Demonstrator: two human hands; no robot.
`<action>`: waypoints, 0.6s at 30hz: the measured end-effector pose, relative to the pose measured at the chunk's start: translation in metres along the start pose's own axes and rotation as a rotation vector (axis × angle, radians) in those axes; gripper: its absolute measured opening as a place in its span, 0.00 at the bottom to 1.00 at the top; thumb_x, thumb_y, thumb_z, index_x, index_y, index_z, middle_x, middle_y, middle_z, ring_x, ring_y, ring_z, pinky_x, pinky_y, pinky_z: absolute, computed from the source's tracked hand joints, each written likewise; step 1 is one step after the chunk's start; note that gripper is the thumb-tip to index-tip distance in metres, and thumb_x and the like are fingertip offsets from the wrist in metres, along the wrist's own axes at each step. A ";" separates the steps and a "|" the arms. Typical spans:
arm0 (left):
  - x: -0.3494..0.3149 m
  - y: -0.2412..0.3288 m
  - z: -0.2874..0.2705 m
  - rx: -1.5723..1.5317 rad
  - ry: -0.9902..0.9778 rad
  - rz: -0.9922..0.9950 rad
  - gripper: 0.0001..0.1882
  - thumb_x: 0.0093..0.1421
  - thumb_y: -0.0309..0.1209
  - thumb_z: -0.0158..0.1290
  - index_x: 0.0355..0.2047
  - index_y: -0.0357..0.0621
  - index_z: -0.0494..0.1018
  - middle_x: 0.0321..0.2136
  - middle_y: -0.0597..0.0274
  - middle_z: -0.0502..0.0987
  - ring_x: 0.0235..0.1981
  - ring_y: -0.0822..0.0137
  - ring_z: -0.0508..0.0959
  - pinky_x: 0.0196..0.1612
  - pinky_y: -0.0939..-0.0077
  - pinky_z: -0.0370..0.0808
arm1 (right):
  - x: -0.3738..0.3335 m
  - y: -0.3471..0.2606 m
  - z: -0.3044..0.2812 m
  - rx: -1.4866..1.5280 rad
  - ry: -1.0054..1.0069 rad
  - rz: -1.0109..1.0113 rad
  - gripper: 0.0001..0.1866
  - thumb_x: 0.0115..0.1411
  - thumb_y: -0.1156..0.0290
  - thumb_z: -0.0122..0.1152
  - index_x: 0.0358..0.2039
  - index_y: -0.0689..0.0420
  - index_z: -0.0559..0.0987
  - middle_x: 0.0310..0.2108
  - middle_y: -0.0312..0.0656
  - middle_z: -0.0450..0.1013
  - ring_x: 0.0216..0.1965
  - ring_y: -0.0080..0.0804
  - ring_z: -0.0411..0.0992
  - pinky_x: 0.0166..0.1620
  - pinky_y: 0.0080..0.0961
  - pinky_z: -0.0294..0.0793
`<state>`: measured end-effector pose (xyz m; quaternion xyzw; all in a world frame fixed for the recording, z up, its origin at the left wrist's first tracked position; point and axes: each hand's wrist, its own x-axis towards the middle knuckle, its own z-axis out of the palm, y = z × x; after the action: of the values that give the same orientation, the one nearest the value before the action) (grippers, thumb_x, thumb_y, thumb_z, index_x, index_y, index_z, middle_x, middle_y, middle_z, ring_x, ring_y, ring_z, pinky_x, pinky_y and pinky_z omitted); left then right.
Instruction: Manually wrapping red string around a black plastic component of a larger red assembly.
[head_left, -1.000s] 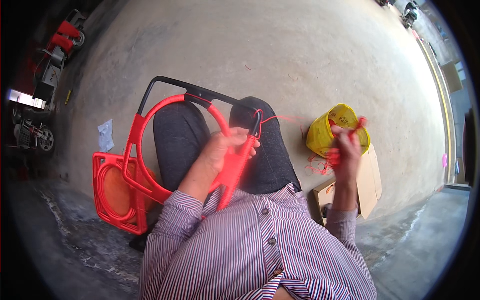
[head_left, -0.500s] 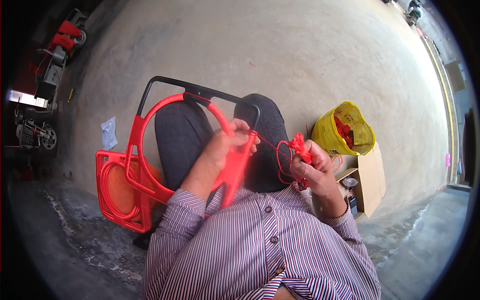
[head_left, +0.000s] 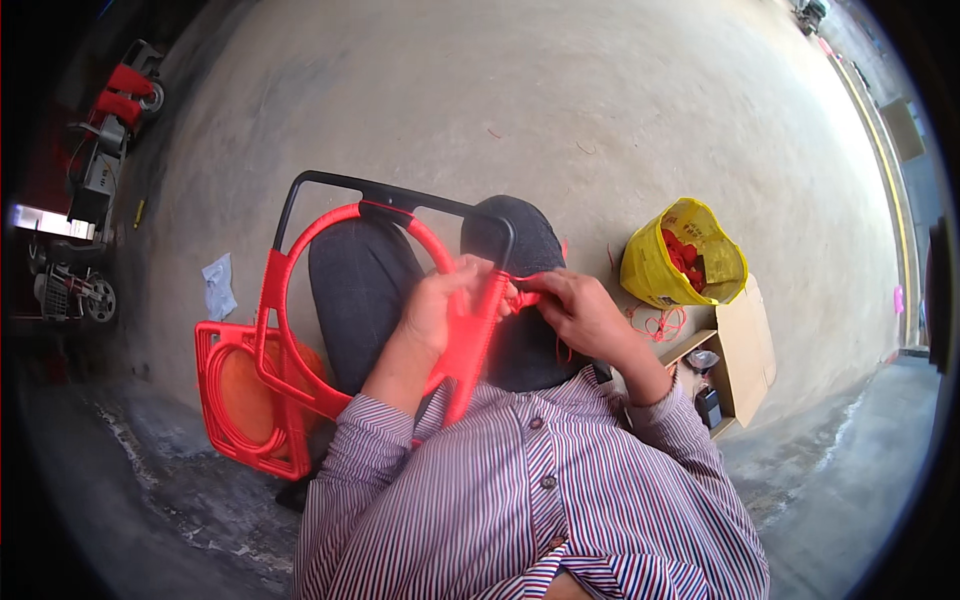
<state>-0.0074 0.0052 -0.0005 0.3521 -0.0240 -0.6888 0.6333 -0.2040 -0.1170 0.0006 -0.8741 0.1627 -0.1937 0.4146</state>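
Across my lap rests a rectangular frame (head_left: 463, 345) with a ring inside it. Tightly wound red cord covers most of it, while its far bar and corners show bare black. My left hand (head_left: 428, 308) is closed around the frame's right side, thumb toward the far corner. Right beside that spot, my right hand (head_left: 592, 318) pinches red cord (head_left: 528, 287) against the outer edge of the side bar. The fingers hide part of the cord bundle, and a thin strand hangs below the right hand.
A yellow bucket-like bag (head_left: 645, 262) with red material inside stands on the right, next to an open cardboard box (head_left: 748, 370) holding small items. Loose red cord (head_left: 655, 325) lies between them. Left are red-wound frames (head_left: 207, 385), a white plastic bag (head_left: 218, 288) and wheeled vehicles (head_left: 100, 180).
My right hand has swung left with the red cord, from well apart to right beside the frame's side bar. The stretched strand between them is gone. My left hand keeps its hold.
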 end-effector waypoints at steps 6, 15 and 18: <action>-0.004 0.000 0.001 0.067 -0.083 -0.009 0.15 0.64 0.36 0.46 0.41 0.36 0.70 0.36 0.36 0.76 0.32 0.51 0.80 0.37 0.62 0.78 | 0.056 -0.016 0.006 0.556 0.044 0.402 0.30 0.53 0.81 0.52 0.60 0.59 0.63 0.44 0.47 0.75 0.44 0.32 0.74 0.45 0.29 0.74; -0.002 -0.001 -0.001 0.008 -0.070 -0.063 0.16 0.62 0.35 0.48 0.44 0.36 0.70 0.36 0.36 0.76 0.31 0.51 0.80 0.36 0.62 0.78 | 0.071 -0.034 -0.007 1.050 -0.152 0.439 0.22 0.59 0.83 0.47 0.56 0.59 0.68 0.39 0.40 0.74 0.28 0.20 0.73 0.30 0.16 0.74; -0.005 0.003 0.015 0.009 -0.078 -0.057 0.14 0.61 0.34 0.48 0.41 0.34 0.69 0.33 0.42 0.77 0.29 0.56 0.79 0.36 0.66 0.76 | 0.075 -0.031 -0.001 0.897 -0.163 0.493 0.15 0.61 0.78 0.51 0.49 0.60 0.73 0.36 0.38 0.75 0.21 0.15 0.71 0.22 0.14 0.72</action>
<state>-0.0123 0.0028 0.0142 0.3282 -0.0418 -0.7198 0.6102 -0.1353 -0.1322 0.0410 -0.5585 0.2321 -0.0723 0.7931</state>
